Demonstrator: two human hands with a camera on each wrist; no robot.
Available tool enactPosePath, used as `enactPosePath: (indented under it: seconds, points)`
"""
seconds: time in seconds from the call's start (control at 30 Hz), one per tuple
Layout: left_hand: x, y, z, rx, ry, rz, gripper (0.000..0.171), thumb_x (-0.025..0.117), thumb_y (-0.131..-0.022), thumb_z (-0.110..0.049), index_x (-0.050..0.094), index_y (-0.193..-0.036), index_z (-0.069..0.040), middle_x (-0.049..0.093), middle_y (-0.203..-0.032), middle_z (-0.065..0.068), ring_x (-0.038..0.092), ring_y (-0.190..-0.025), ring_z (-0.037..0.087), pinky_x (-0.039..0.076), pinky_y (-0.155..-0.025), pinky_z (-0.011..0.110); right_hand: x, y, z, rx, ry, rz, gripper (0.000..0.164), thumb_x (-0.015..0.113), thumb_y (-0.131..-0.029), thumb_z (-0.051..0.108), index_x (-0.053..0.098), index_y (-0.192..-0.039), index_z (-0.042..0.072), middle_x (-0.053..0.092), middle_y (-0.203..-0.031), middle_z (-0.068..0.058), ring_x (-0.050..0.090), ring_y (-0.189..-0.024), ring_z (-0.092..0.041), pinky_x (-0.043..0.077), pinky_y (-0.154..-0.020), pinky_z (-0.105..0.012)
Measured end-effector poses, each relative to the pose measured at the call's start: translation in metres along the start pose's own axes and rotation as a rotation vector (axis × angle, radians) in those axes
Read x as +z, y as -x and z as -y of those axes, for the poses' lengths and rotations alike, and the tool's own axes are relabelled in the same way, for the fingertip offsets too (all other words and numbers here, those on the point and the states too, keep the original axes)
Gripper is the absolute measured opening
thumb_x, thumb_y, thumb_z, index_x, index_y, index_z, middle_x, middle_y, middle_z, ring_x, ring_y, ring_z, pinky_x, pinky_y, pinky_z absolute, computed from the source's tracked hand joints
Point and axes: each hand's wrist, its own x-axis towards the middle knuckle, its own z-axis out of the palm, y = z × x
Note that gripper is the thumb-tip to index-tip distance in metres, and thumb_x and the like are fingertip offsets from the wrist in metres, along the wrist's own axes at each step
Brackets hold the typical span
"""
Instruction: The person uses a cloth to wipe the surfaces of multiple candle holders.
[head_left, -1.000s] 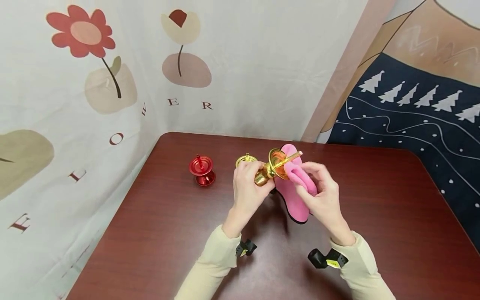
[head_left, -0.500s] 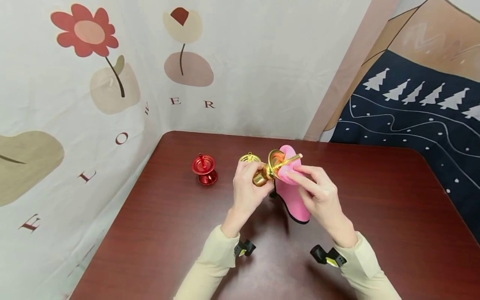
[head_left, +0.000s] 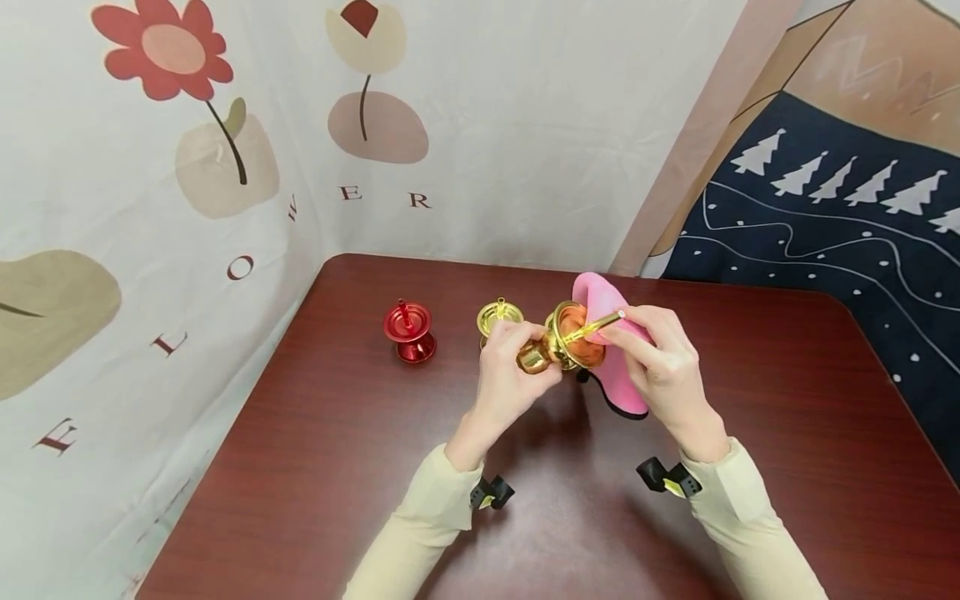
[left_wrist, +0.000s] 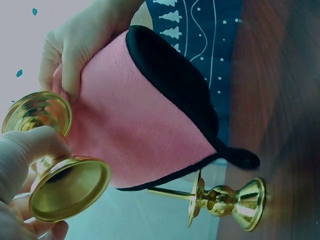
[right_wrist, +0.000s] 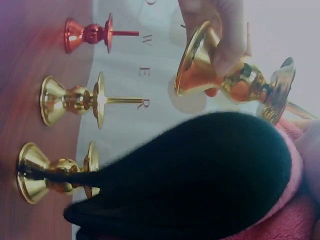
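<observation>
My left hand (head_left: 510, 367) grips a shiny gold candlestick (head_left: 556, 343) by its stem and lower part. It is tilted, its dish and spike pointing right. With my right hand (head_left: 670, 367) I pinch a pink plush cloth (head_left: 621, 382), fingers close to the spike's tip. Part of the cloth lies behind and against the dish; the rest hangs below. In the left wrist view the cloth shows black edging, a dark patch and a black loop (left_wrist: 241, 157). My fingers hide part of the candlestick's stem.
A red candlestick (head_left: 409, 330) stands on the brown table (head_left: 315, 467), left of my hands. Behind my left hand stands a gold candlestick (head_left: 499, 313). The right wrist view shows a further gold candlestick (right_wrist: 31, 192), partly covered by the cloth. Printed curtains (head_left: 525, 150) hang behind.
My right hand has moved the cloth from inside the dish to the spike's tip, and its folds have shifted right. The held candlestick has moved slightly right.
</observation>
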Motion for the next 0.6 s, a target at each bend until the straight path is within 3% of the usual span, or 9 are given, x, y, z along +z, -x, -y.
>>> enactPosePath:
  seconds: [0.2,0.33,0.47,0.6]
  points:
    - [0.003,0.0,0.001,0.0,-0.058,-0.052,0.029,0.076,-0.059,-0.009,0.065,-0.086,-0.006,0.063,-0.083,0.006,0.048,-0.084,0.022,0.042,-0.07,0.036,-0.001,0.004,0.016,0.009,-0.063,0.003,0.022,0.053,-0.095,0.012,0.073,-0.092,0.004,0.063,-0.094,-0.018,0.056,-0.086,-0.035,0.041,-0.089,-0.021]
    - [0.003,0.0,0.0,0.014,-0.127,-0.063,0.03,0.077,-0.058,-0.011,0.064,-0.085,-0.008,0.065,-0.082,0.004,0.048,-0.081,0.021,0.04,-0.07,0.037,-0.001,0.005,0.022,0.078,-0.088,-0.033,0.021,0.052,-0.086,0.001,0.073,-0.092,0.002,0.064,-0.093,-0.018,0.057,-0.085,-0.034,0.042,-0.084,-0.019]
    - [0.003,0.0,-0.002,0.018,-0.136,-0.071,0.03,0.077,-0.057,-0.011,0.064,-0.085,-0.009,0.066,-0.082,0.003,0.047,-0.08,0.021,0.04,-0.069,0.037,-0.001,0.004,0.02,0.133,-0.039,-0.026,0.026,0.056,-0.076,-0.013,0.073,-0.09,0.002,0.064,-0.094,-0.019,0.057,-0.088,-0.034,0.041,-0.087,-0.018]
    - [0.004,-0.001,-0.003,0.028,-0.148,-0.082,0.029,0.078,-0.058,-0.011,0.064,-0.084,-0.009,0.066,-0.082,0.003,0.046,-0.08,0.021,0.039,-0.069,0.037,-0.002,0.002,0.02,0.121,0.009,0.03,0.029,0.058,-0.074,-0.016,0.073,-0.092,0.002,0.064,-0.094,-0.019,0.057,-0.088,-0.034,0.04,-0.088,-0.019]
